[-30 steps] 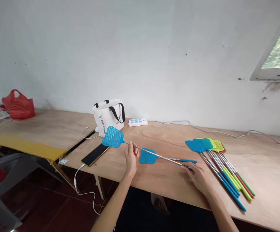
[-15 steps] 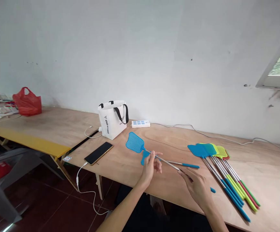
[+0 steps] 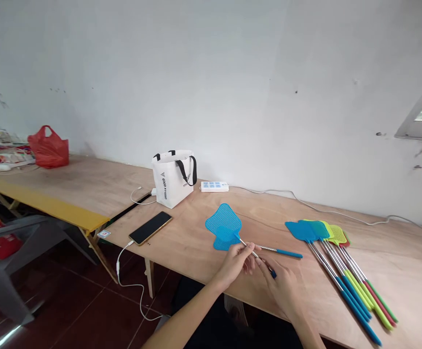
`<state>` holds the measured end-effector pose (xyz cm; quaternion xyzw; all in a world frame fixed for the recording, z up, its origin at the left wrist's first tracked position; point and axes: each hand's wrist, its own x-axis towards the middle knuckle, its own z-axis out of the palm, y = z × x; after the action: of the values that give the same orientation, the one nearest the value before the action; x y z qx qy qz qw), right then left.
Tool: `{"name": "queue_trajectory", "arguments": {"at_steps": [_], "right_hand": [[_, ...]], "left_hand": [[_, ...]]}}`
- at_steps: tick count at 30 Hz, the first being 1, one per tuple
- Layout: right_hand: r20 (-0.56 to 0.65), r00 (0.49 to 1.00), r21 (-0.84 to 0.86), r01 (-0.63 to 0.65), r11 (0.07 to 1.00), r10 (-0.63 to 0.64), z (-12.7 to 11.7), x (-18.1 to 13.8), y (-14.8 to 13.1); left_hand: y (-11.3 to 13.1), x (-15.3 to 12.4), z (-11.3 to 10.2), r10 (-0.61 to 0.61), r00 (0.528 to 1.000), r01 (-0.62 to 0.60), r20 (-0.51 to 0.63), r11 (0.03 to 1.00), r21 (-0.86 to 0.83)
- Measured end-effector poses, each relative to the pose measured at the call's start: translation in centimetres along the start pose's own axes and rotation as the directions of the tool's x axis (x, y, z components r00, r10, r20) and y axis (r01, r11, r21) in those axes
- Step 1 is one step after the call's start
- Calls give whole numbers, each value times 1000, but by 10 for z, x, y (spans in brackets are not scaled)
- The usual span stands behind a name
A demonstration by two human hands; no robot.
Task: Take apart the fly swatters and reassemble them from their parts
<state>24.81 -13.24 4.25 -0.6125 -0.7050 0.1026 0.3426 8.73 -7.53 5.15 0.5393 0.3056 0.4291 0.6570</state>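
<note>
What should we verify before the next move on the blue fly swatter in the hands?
1. Left hand pinches the metal shaft of the blue plastic-mesh fly swatter: ok.
2. Right hand closed on its blue handle end: ok.
3. Held head clear of the second blue fly swatter lying on the plywood table: cannot tell.
4. Row of blue, green, yellow and red fly swatters apart from both hands: ok.
5. Black smartphone apart from both hands: ok.

We log a plywood table (image 3: 396, 261): phone (image 3: 150, 228), bag (image 3: 172, 178), power strip (image 3: 214, 186), blue swatter (image 3: 285, 252), row of swatters (image 3: 342, 271) rightward.
</note>
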Motion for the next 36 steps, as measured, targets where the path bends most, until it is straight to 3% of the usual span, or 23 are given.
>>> {"name": "queue_trajectory", "arguments": {"at_steps": [7,11,18,26,31,36], "right_hand": [[118,992,-154,-17,988,36,21,-1,11],[145,989,-115,7,993,10,20,0,9],[61,997,-133,48,990,-40,25,-2,3],[-19,1000,-252,10,968,-15,30,-2,2],[-34,999,-265,19,964,-29,32,-5,-4],[-22,997,-381,64,922,-79,25,-5,2]], "left_hand": [[-5,3,-2,28,994,-30,-105,999,-24],[-14,4,1,55,991,-58,-121,998,-20],[-23,0,12,51,997,-53,-66,998,-24],[-22,-3,9,117,984,-123,-131,992,-39],[-5,-2,2,146,951,-166,-272,985,-54],[31,2,-25,187,880,-267,-436,955,-130]]}}
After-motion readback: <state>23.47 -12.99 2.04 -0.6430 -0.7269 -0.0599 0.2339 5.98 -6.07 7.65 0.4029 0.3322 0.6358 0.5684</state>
